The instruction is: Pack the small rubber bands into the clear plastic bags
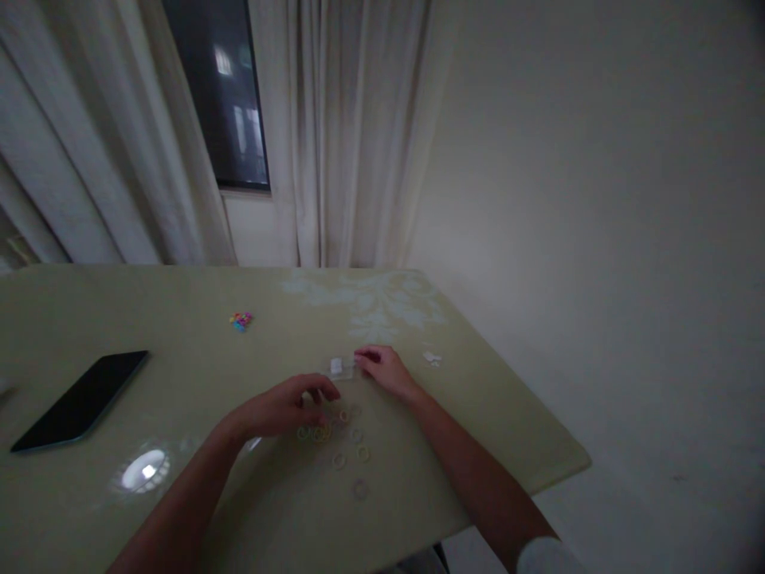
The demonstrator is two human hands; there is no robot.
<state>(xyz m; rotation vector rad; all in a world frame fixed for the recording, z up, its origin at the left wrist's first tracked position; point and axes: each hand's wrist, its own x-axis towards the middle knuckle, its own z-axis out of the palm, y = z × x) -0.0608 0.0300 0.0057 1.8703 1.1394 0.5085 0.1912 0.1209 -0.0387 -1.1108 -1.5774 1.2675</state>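
My left hand [287, 406] hovers low over several small pale rings [323, 433], its fingers curved and thumb apart, with nothing visible between them. More rings lie loose to the right and nearer to me, among them a pinkish ring [359, 489]. My right hand [387, 371] has thumb and forefinger pinched together at the right end of a small clear plastic piece [343, 375]. What sits in that pinch is too small to make out. A little white block [335, 365] rests on or in the clear piece, between my two hands.
A dark tablet [80, 402] lies on the left of the glossy table [197, 319]. Small colourful pieces [241, 320] form a pile farther back. White bits [432, 359] lie right of my right hand. Curtains [352, 135] hang behind, and a wall stands at right.
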